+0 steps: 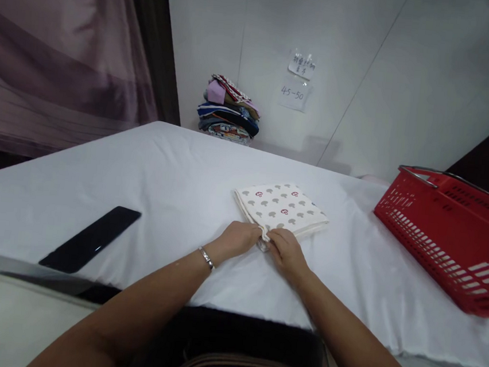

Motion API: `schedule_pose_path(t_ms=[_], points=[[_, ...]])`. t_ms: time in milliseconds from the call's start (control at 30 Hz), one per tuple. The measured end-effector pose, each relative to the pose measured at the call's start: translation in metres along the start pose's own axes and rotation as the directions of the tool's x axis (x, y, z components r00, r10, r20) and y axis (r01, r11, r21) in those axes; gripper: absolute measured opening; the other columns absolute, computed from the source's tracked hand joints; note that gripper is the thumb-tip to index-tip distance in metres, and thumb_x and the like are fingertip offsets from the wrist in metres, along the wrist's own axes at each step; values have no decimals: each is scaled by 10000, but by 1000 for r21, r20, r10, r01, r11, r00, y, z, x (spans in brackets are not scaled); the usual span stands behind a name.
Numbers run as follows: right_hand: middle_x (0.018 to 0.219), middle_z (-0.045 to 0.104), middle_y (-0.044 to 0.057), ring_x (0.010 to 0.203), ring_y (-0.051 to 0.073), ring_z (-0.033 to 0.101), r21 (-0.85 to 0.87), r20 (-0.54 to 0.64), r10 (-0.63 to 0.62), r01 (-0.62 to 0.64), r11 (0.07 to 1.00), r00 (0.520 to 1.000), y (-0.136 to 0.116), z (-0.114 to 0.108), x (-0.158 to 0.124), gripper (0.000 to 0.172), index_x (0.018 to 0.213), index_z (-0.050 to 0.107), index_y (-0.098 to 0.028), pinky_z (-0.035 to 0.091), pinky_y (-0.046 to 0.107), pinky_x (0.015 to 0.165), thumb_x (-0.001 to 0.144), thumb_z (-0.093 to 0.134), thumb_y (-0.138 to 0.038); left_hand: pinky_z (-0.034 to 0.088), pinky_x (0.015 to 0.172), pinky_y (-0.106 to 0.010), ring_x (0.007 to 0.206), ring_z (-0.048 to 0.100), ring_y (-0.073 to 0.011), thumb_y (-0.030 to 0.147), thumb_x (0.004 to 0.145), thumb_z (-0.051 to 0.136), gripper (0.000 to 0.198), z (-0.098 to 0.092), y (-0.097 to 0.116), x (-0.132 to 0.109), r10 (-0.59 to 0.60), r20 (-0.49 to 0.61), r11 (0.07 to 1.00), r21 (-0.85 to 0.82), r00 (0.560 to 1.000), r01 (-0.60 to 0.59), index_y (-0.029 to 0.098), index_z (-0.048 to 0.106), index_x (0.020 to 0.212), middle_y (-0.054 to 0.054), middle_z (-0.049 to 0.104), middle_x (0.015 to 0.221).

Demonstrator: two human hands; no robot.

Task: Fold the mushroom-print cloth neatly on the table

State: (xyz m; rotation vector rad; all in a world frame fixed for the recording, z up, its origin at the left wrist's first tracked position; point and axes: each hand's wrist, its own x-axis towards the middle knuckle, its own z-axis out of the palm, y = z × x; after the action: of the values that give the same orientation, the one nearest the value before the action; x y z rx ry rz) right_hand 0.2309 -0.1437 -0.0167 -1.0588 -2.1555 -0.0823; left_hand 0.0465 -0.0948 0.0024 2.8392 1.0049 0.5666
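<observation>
A white cloth (275, 204) printed with grey and red mushrooms lies folded in layers on the white-covered table (169, 199). Both hands meet at its near corner. My left hand (239, 238), with a silver bracelet at the wrist, pinches the cloth's left edge close to that corner. From the other side, my right hand (287, 254) grips the same corner, its fingers closed on the fabric. A small bunch of cloth bulges up between the fingertips. Parts of the fingertips are hidden in the folds.
To the right stands a red plastic basket (447, 237) with metal handles. A flat black panel (92, 238) lies at the left of the table. Against the wall at the back is a stack of folded textiles (229, 113), left of paper notes (296, 90). A pinkish curtain (62, 50) hangs at left.
</observation>
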Motion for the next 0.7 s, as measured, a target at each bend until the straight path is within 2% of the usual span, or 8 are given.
schedule_pose_path(t_ms=[100, 267, 400, 467, 567, 633, 700], points=[[996, 604, 107, 924, 222, 529, -41, 37, -62, 64, 997, 997, -2, 0, 1, 232, 1073, 539, -184, 449, 414, 812, 866, 438, -156, 334, 518, -233, 632, 560, -143, 199, 837, 448, 171, -3, -1, -1, -18, 20, 999, -38, 1000, 19, 195, 552, 701, 10, 611, 700], [965, 593, 99, 890, 218, 508, -65, 103, -59, 66, 996, 993, -6, -2, 2, 207, 1041, 543, -176, 435, 402, 785, 865, 438, -149, 344, 562, -216, 663, 554, -124, 173, 788, 475, 159, -5, -9, -4, -74, 1, 974, -216, 997, 73, 211, 580, 674, 40, 614, 687], [991, 573, 103, 920, 225, 495, -66, 139, -45, 54, 996, 989, -9, -3, 1, 229, 1059, 538, -177, 419, 411, 807, 860, 432, -139, 354, 563, -216, 625, 531, -119, 205, 771, 479, 164, -1, -17, -5, -240, 3, 876, -430, 971, 218, 204, 609, 671, 42, 593, 642], [1004, 565, 106, 931, 226, 492, -60, 143, -47, 56, 997, 989, -10, -3, 0, 243, 1070, 535, -179, 415, 416, 814, 856, 429, -132, 349, 534, -211, 573, 501, -107, 211, 757, 472, 164, 2, -20, -3, -341, 49, 760, -574, 939, 306, 192, 616, 680, 43, 570, 612], [1018, 558, 108, 946, 226, 489, -49, 129, -65, 72, 996, 990, -9, -2, -1, 257, 1085, 530, -181, 412, 420, 822, 854, 428, -134, 326, 471, -200, 472, 426, -76, 235, 732, 487, 151, 5, -25, 2, -467, 161, 491, -771, 869, 406, 165, 603, 666, 45, 528, 565], [1022, 556, 108, 952, 226, 489, -50, 121, -70, 77, 996, 990, -9, -1, -2, 261, 1090, 530, -177, 411, 418, 824, 852, 434, -135, 295, 430, -195, 430, 401, -58, 269, 711, 522, 154, 5, -30, 6, -557, 231, 292, -845, 798, 448, 149, 580, 633, 34, 542, 581], [1022, 554, 108, 952, 226, 492, -57, 118, -72, 79, 995, 990, -9, -1, -2, 265, 1091, 534, -176, 413, 415, 823, 846, 441, -136, 272, 407, -195, 419, 416, -50, 303, 701, 551, 179, 3, -36, 10, -638, 276, 144, -874, 719, 464, 138, 579, 637, 6, 588, 650]])
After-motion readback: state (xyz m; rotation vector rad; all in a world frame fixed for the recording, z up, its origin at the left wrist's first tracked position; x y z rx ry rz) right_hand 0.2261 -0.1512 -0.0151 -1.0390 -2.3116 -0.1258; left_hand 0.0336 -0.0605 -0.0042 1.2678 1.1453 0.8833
